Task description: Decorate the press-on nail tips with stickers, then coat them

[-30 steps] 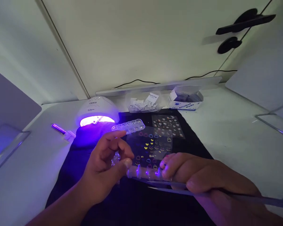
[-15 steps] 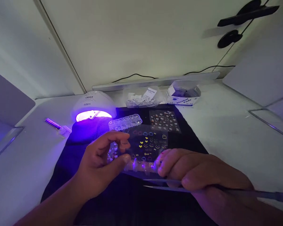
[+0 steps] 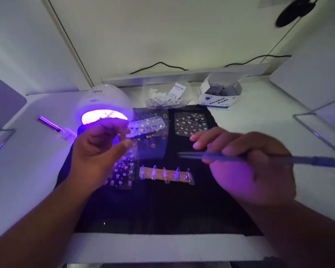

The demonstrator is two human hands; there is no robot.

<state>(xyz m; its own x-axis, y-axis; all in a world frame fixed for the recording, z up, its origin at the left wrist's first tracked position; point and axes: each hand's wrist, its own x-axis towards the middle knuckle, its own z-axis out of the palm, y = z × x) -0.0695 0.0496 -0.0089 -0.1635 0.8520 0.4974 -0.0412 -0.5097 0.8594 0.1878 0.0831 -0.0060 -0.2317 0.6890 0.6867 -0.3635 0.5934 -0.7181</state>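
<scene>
My left hand (image 3: 100,156) is closed, pinching the left side of a clear sticker sheet (image 3: 156,149) printed with yellow hearts and small faces. Through that sheet part of a clear compartment case (image 3: 156,122) shows. My right hand (image 3: 248,163) grips grey tweezers (image 3: 276,159) lying nearly level, tips pointing left and close together. Between and below the hands, a brown strip (image 3: 159,173) carries several clear nail tips (image 3: 153,172) with shiny purple glints. Partly behind my left wrist lies another sticker sheet (image 3: 124,171) with small light figures.
A white nail lamp (image 3: 108,96) glows purple at the back left, with a brush (image 3: 50,124) beside it. At the back stand a clear tub of packets (image 3: 167,98) and an alcohol pads box (image 3: 219,96). A sticker sheet (image 3: 191,124) lies on the black cloth (image 3: 167,212).
My left hand has moved left and up with the sticker sheet, uncovering the strip of nail tips. My right hand has come away from the sheet, rising rightward with the tweezers. The camera view has shifted.
</scene>
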